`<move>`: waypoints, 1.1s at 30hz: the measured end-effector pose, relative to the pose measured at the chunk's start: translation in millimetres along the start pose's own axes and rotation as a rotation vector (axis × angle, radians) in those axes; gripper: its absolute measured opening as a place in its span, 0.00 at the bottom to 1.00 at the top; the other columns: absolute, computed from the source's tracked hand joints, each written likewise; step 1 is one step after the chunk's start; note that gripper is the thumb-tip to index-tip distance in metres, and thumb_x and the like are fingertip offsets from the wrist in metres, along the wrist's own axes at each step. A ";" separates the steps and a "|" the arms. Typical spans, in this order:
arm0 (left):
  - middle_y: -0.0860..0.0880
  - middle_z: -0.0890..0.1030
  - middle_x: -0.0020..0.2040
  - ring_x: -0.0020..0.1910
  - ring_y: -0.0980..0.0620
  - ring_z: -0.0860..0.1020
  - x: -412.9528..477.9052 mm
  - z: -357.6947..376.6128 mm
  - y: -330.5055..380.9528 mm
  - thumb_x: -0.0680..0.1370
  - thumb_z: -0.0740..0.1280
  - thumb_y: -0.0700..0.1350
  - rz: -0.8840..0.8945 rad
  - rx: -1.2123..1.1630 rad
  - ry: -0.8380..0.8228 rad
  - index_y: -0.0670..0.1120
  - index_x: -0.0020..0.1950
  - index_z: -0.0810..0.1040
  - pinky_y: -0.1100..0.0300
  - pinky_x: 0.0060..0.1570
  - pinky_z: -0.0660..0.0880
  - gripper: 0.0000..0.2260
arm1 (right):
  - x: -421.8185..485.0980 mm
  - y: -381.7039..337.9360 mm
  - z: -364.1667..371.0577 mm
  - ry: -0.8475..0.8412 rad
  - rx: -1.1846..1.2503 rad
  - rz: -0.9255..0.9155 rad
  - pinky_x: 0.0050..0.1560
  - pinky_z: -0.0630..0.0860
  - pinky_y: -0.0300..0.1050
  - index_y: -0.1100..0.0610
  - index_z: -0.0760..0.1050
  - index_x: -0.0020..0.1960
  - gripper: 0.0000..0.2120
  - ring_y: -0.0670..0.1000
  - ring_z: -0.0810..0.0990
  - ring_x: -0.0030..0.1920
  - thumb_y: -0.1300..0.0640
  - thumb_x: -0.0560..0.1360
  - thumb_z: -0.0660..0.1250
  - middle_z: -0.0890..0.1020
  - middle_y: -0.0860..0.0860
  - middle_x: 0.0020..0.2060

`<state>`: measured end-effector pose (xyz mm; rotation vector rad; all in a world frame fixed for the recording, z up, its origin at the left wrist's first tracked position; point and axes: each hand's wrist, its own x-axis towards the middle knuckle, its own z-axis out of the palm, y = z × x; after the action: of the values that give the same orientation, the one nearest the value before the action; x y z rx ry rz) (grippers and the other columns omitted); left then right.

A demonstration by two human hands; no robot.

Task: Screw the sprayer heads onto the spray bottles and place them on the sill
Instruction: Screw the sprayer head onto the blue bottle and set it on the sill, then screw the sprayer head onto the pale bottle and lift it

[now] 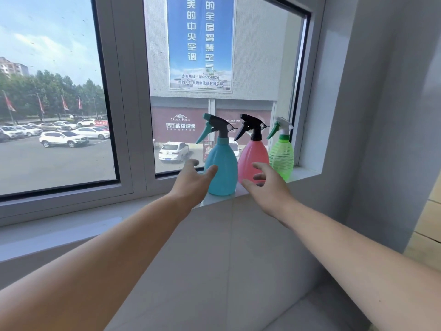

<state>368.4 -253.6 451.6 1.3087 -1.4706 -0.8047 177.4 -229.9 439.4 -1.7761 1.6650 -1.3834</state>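
Three spray bottles stand upright in a row on the white window sill [307, 174], close against the glass at the right end of the window.

Teal spray bottle [220, 168]: leftmost, nearest the sill's front edge. Black sprayer head [218, 125] with teal trigger and nozzle tip, seated on the neck, trigger pointing left.

Pink spray bottle [253, 158]: middle, just beside the teal one, bodies touching or nearly so. All-black sprayer head [251, 126] seated on the neck, trigger pointing left.

Green translucent spray bottle [281, 156]: rightmost, farthest back, just beside the pink one and next to the window frame [301, 91]. White sprayer head [282, 125] with green trigger, seated on the neck.

Left hand [191, 181]: arm reaching forward, grip released, fingers spread. Thumb tip overlaps the teal bottle's lower left side; cannot tell whether it touches. Nothing held.

Right hand [269, 187]: arm reaching forward, grip released, fingers loosely curled and spread in front of the pink bottle's base. Contact cannot be told. Nothing held.

Below the sill: pale grey wall face [226, 247]. Through the glass: car park with white cars [63, 138], trees, a building bearing a blue banner [200, 41].
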 end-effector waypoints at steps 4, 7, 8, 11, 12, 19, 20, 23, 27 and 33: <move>0.43 0.75 0.73 0.66 0.44 0.76 -14.6 1.7 2.1 0.82 0.67 0.57 -0.008 0.019 0.020 0.47 0.79 0.64 0.52 0.57 0.73 0.30 | -17.5 10.9 -8.3 -0.036 0.065 0.053 0.50 0.80 0.46 0.51 0.69 0.72 0.26 0.47 0.78 0.51 0.50 0.76 0.70 0.77 0.51 0.56; 0.44 0.78 0.68 0.55 0.48 0.79 -32.8 7.9 4.6 0.81 0.68 0.57 0.000 -0.025 0.024 0.47 0.75 0.68 0.55 0.45 0.73 0.26 | -33.8 23.7 -12.2 -0.052 0.089 0.092 0.52 0.81 0.50 0.53 0.72 0.69 0.23 0.48 0.79 0.50 0.51 0.76 0.70 0.78 0.48 0.51; 0.45 0.79 0.66 0.55 0.48 0.80 -40.6 9.6 5.8 0.81 0.69 0.57 0.014 -0.042 0.032 0.48 0.73 0.69 0.55 0.44 0.73 0.25 | -40.0 27.9 -13.0 -0.056 0.087 0.105 0.53 0.82 0.51 0.53 0.73 0.67 0.21 0.49 0.80 0.50 0.51 0.76 0.70 0.79 0.48 0.50; 0.47 0.80 0.59 0.52 0.49 0.82 -69.0 22.8 -5.1 0.80 0.70 0.58 0.024 -0.062 0.021 0.51 0.64 0.72 0.56 0.39 0.75 0.18 | -67.7 55.6 -13.4 -0.096 0.057 0.161 0.54 0.81 0.55 0.52 0.77 0.60 0.15 0.52 0.82 0.50 0.51 0.75 0.71 0.80 0.49 0.47; 0.47 0.81 0.56 0.50 0.50 0.83 -76.4 28.6 -11.9 0.80 0.71 0.57 0.015 -0.080 -0.013 0.50 0.60 0.73 0.53 0.40 0.78 0.15 | -75.0 66.3 -12.4 -0.119 0.057 0.180 0.55 0.81 0.56 0.52 0.78 0.57 0.12 0.53 0.82 0.50 0.52 0.75 0.71 0.81 0.49 0.46; 0.45 0.81 0.52 0.46 0.51 0.83 -128.9 93.8 -156.9 0.82 0.70 0.52 -0.413 0.073 -0.533 0.47 0.54 0.78 0.56 0.49 0.81 0.09 | -164.2 197.6 31.6 -0.317 -0.025 0.446 0.46 0.76 0.48 0.48 0.77 0.40 0.07 0.53 0.81 0.42 0.57 0.76 0.71 0.81 0.48 0.35; 0.45 0.80 0.53 0.47 0.51 0.82 -133.9 98.5 -179.0 0.82 0.71 0.52 -0.472 0.112 -0.556 0.46 0.55 0.78 0.56 0.49 0.81 0.10 | -176.6 214.2 39.1 -0.339 -0.037 0.476 0.45 0.76 0.47 0.49 0.77 0.40 0.08 0.52 0.80 0.42 0.57 0.76 0.70 0.81 0.48 0.35; 0.46 0.79 0.52 0.47 0.50 0.81 -150.9 111.8 -240.3 0.81 0.71 0.52 -0.595 0.220 -0.604 0.43 0.61 0.77 0.55 0.50 0.79 0.15 | -212.0 259.4 61.9 -0.409 -0.061 0.595 0.42 0.73 0.43 0.52 0.78 0.41 0.06 0.53 0.80 0.42 0.59 0.77 0.69 0.81 0.50 0.36; 0.47 0.77 0.52 0.49 0.48 0.77 -173.4 135.8 -321.0 0.81 0.71 0.55 -0.764 0.379 -0.728 0.44 0.65 0.74 0.55 0.49 0.77 0.20 | -248.8 324.2 97.2 -0.485 -0.094 0.740 0.41 0.73 0.44 0.56 0.80 0.45 0.03 0.53 0.79 0.40 0.57 0.76 0.70 0.81 0.54 0.39; 0.50 0.74 0.59 0.50 0.53 0.76 -188.6 165.6 -401.5 0.77 0.71 0.64 -0.862 0.522 -0.899 0.48 0.76 0.67 0.57 0.50 0.77 0.34 | -256.9 393.5 150.5 -0.547 -0.142 0.861 0.45 0.70 0.40 0.54 0.81 0.48 0.08 0.51 0.78 0.48 0.50 0.74 0.70 0.78 0.47 0.43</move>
<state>334.6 -172.1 -13.6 2.2050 -1.8557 -1.8232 117.2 -153.6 -44.4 -1.0878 1.8616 -0.3708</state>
